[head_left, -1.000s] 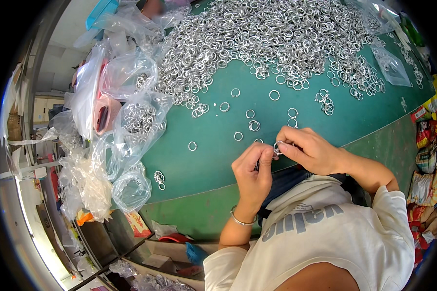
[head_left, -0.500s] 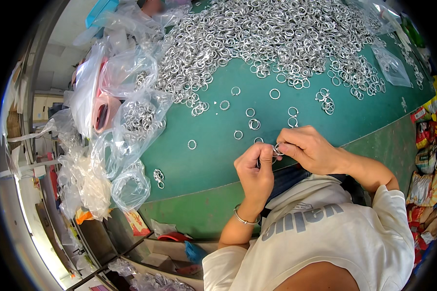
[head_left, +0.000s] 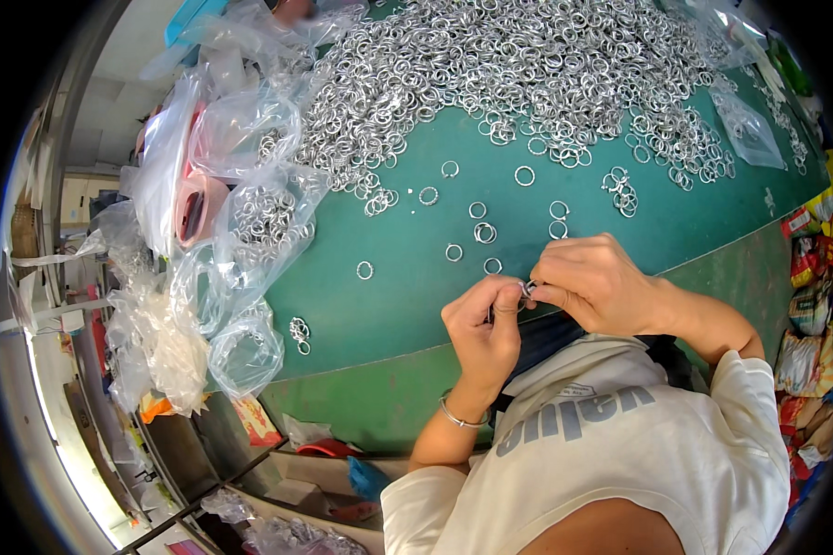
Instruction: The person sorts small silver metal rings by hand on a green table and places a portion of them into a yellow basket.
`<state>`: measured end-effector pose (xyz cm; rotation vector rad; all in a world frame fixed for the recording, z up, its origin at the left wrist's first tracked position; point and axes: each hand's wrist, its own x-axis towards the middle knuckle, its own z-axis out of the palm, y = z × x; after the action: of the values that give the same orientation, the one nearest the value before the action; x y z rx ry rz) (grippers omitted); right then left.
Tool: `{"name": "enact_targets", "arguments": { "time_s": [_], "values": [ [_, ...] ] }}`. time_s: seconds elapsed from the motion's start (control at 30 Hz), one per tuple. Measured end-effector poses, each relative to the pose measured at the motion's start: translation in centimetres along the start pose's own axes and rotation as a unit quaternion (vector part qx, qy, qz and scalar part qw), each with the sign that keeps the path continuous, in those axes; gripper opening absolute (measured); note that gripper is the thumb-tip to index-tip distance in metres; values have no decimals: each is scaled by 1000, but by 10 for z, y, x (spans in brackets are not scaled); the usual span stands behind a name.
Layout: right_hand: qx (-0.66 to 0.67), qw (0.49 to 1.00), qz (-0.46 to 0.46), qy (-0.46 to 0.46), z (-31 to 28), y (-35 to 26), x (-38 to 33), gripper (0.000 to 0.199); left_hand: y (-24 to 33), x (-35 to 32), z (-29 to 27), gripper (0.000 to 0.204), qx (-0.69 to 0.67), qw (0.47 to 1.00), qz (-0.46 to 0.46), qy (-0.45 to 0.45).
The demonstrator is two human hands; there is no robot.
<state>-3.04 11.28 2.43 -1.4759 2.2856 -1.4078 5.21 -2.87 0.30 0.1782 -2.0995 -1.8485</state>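
Observation:
At the near edge of the green table (head_left: 407,305), my left hand (head_left: 487,319) and my right hand (head_left: 588,280) meet, their fingertips pinching silver metal rings (head_left: 528,290) between them. How many rings are in the fingers cannot be made out, as the fingers cover most of them. Just beyond my hands lies a loose silver ring (head_left: 493,266), with a pair of overlapping rings (head_left: 485,233) a little farther off. Two touching rings (head_left: 558,222) rest beyond my right hand. Several other single rings are scattered around.
A large heap of silver rings (head_left: 509,65) covers the far side. Clear plastic bags (head_left: 250,120), one holding rings (head_left: 267,213), line the left edge beside a pink container (head_left: 199,211). A small ring cluster (head_left: 300,335) lies near left. Colourful packets (head_left: 810,305) stand at the right.
My hands stay together at nearly the same spot. The right fingers have shifted slightly, and the rings between the fingertips are turned differently and show less.

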Motion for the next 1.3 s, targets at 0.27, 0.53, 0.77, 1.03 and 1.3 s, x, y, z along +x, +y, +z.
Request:
{"name": "enact_targets", "arguments": {
  "time_s": [0.27,0.53,0.77,1.03,1.3],
  "values": [
    [49,999,4,-22,-4,1,2,12,1,-2,0,26,-87,994,-58,-12],
    [166,972,167,17,-19,0,3,20,-22,10,-15,31,-143,971,-190,-4],
    [625,703,338,15,-7,39,-3,18,-43,36,-29,29,36,989,-140,29],
    [646,657,380,83,-4,34,-4,31,-30,38,-37,26,-31,994,-85,61],
    [228,960,155,-39,14,1,-11,33,-23,5,4,33,-538,710,-453,-22]
  ]
}}
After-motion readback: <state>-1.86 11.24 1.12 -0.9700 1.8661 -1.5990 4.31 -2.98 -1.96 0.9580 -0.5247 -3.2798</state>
